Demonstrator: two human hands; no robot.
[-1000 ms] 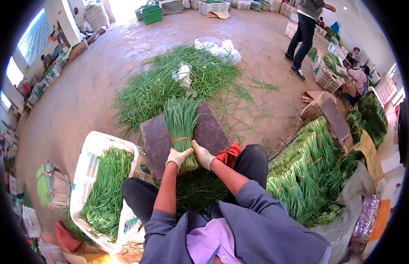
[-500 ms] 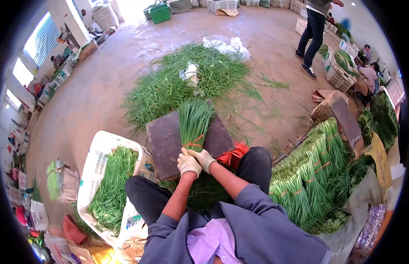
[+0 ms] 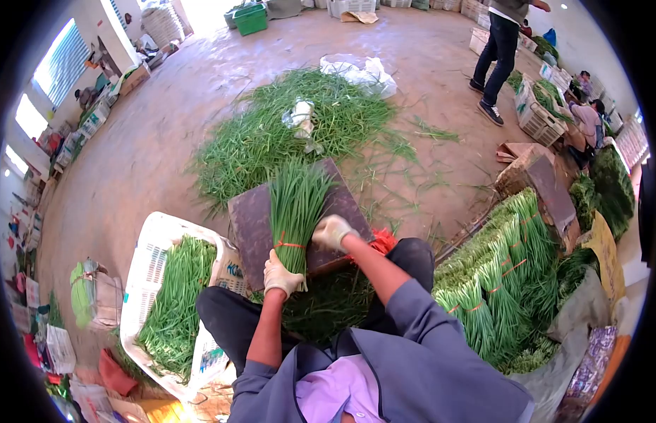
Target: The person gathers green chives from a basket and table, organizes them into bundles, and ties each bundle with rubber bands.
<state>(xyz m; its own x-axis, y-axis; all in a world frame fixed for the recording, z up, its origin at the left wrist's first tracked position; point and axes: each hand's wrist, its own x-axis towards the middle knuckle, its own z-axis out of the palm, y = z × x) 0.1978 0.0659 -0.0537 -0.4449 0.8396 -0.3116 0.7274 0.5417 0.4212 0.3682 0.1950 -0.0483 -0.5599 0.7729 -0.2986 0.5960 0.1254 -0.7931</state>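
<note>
A bundle of long green stalks point(image 3: 294, 204) with a red band round it lies over a dark board point(image 3: 250, 218) in front of me. My left hand point(image 3: 280, 275), in a pale glove, is closed round the lower end of the bundle, below the band. Just right of the bundle, over the board, is my right hand point(image 3: 333, 233), gloved too and blurred; its fingers are too smeared to tell their pose. Red strips point(image 3: 383, 242) show at the board's right edge, partly behind my right forearm.
A white crate point(image 3: 134, 296) of green stalks stands at my left. Banded bundles point(image 3: 493, 282) are stacked at my right. Beyond the board lie a heap of loose stalks point(image 3: 236, 151) and white plastic point(image 3: 370, 74). A person point(image 3: 500, 56) stands at the back right; others sit farther right.
My right hand has come away from my left hand and moved to the right of the bundle. The bundle and my left hand have shifted slightly left.
</note>
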